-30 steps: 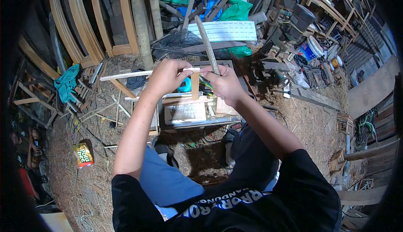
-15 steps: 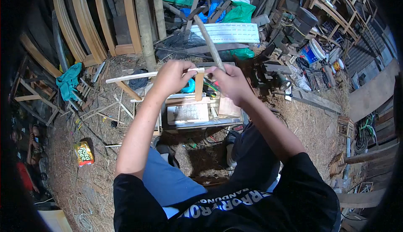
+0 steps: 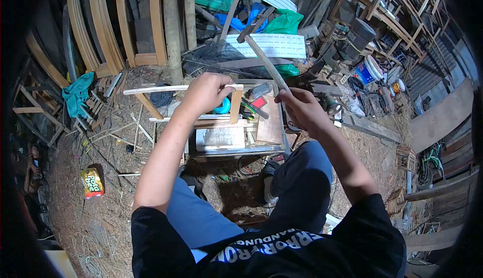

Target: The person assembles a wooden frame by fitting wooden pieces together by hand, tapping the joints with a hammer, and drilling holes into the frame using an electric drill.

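Left hand (image 3: 204, 93): fingers pinched on wooden frame (image 3: 236, 105), partly hiding it | right hand (image 3: 303, 110): fingers closed round hammer (image 3: 265, 61)

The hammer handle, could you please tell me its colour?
The hammer handle is pale greyish brown, clearest in the head view.

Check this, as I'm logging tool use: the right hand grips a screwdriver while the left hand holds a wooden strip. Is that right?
Not quite; the tool is wrong. The head view shows a hammer gripped by its handle in the right hand, while the left hand holds a wooden strip, as you said.
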A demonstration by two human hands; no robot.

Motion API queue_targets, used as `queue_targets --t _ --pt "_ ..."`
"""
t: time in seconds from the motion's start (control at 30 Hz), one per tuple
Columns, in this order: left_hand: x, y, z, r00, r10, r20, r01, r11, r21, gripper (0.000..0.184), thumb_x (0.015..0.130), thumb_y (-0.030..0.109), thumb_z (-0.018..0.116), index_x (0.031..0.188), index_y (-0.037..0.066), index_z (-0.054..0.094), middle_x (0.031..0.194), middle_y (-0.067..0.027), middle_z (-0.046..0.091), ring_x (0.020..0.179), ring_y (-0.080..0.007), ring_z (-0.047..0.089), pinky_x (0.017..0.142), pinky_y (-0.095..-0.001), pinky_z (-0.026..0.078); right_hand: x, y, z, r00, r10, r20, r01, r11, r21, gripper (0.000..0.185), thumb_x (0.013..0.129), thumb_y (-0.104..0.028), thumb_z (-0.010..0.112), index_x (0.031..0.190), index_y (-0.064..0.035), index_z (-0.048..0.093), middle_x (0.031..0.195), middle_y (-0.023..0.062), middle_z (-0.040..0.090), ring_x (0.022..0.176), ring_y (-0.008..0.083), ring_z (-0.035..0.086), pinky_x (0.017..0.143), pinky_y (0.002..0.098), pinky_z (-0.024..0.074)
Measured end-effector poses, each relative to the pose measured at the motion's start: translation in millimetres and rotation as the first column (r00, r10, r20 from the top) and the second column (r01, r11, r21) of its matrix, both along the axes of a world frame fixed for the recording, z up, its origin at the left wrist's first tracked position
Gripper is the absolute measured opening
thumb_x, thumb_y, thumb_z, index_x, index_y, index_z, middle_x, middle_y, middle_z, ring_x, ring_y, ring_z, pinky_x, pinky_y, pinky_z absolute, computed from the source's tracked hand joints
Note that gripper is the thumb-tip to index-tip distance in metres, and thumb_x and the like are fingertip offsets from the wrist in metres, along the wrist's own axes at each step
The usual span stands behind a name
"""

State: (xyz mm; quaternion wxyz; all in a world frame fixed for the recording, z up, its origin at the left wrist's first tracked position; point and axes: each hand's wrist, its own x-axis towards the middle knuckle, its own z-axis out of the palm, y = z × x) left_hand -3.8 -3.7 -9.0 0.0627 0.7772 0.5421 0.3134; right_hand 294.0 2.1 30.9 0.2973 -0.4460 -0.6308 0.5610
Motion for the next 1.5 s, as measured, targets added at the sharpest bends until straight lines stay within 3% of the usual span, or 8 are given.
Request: queue_targets --t 0.07,0.13,0.2,0.73,0.93,1.03,1.23,1.5 --pt "3.5 -3.8 4.6 1.0 -0.006 0.002 0.006 1.0 -0.03 0.02 0.092 0.019 0.073 0.102 0.002 0.078 0.093 -0.0202 0.075 0.086 -0.0396 0.072 0.077 -0.045 0.056 -6.2 9.5 -20.1 0.998 -0.034 0.051 0.025 0.987 0.161 0.026 0.104 -0.028 0.069 0.108 -0.0026 0.069 0.064 -0.0097 0.047 0.05 0.0008 0.037 0.044 0.0238 0.0248" --pt "5.3 -5.2 5.4 1.0 0.001 0.002 -0.001 1.0 -0.029 0.02 0.092 0.018 0.073 0.103 0.002 0.077 0.094 -0.0204 0.075 0.086 -0.0391 0.072 0.077 -0.0444 0.056 -16.0 23.6 -35.1 0.999 0.038 -0.033 -0.03 0.972 0.234 0.021 0.098 -0.021 0.076 0.111 -0.0046 0.071 0.083 -0.0065 0.06 0.073 0.0031 0.052 0.062 0.0207 0.0394" --pt "6.3 -5.2 6.3 1.0 0.002 0.013 -0.002 0.999 -0.032 0.021 0.092 0.018 0.074 0.104 0.001 0.077 0.094 -0.0205 0.075 0.086 -0.0387 0.072 0.077 -0.0437 0.056 -34.5 33.4 -42.8 0.986 0.075 -0.148 -0.049 0.984 0.17 0.019 0.095 -0.016 0.078 0.106 -0.0007 0.073 0.087 -0.002 0.066 0.081 0.0065 0.057 0.072 0.0248 0.0467" --pt "0.0 -4.6 6.6 0.999 -0.012 0.037 0.014 0.998 -0.054 0.021 0.091 0.023 0.075 0.102 0.005 0.078 0.092 -0.0203 0.075 0.087 -0.0425 0.071 0.076 -0.0489 0.056 -78.7 50.8 -77.1 0.993 0.085 -0.077 -0.049 0.925 0.378 0.018 0.092 -0.011 0.08 0.103 0.0003 0.072 0.079 -0.0066 0.06 0.074 0.0026 0.052 0.067 0.0228 0.0446" --pt "-2.5 -3.2 9.6 0.997 -0.069 0.046 0.071 0.996 -0.051 0.019 0.091 0.021 0.074 0.098 0.003 0.076 0.09 -0.0204 0.074 0.087 -0.0428 0.07 0.078 -0.0492 0.055 -78.2 49.7 -78.9 0.999 0.051 -0.015 -0.039 0.891 0.453 0.02 0.091 -0.015 0.078 0.104 0.0 0.072 0.086 0.0026 0.071 0.079 0.0069 0.059 0.072 0.0278 0.0491" --pt "-3.7 -2.3 9.6 0.992 -0.097 0.086 0.102 0.993 -0.058 0.019 0.09 0.02 0.073 0.097 0.003 0.075 0.091 -0.0205 0.073 0.089 -0.0425 0.07 0.079 -0.0486 0.055 -80.8 49.9 -80.3 0.994 0.084 -0.068 -0.04 0.87 0.492 0.018 0.093 -0.013 0.079 0.104 -0.0006 0.072 0.08 -0.0048 0.063 0.074 0.003 0.052 0.067 0.0239 0.0443" --pt "-0.4 0.6 7.1 0.986 -0.088 0.139 0.096 0.994 -0.053 0.019 0.09 0.019 0.074 0.098 0.002 0.075 0.093 -0.02 0.073 0.091 -0.0414 0.07 0.08 -0.0477 0.054 -78.1 47.8 -73.1 0.995 0.077 -0.062 -0.042 0.899 0.436 0.019 0.092 -0.012 0.077 0.103 0.0018 0.072 0.088 0.0038 0.072 0.08 0.0071 0.06 0.071 0.0265 0.0489" --pt "4.3 0.0 10.9 0.998 -0.028 0.048 0.031 0.998 -0.063 0.021 0.091 0.021 0.075 0.102 0.004 0.077 0.101 -0.0184 0.076 0.097 -0.0407 0.071 0.085 -0.0477 0.056 -73.0 48.8 -73.1 0.995 0.071 -0.069 -0.043 0.938 0.343 0.02 0.094 -0.013 0.078 0.107 0.0019 0.073 0.09 -0.001 0.071 0.082 0.0055 0.06 0.076 0.0253 0.0504"
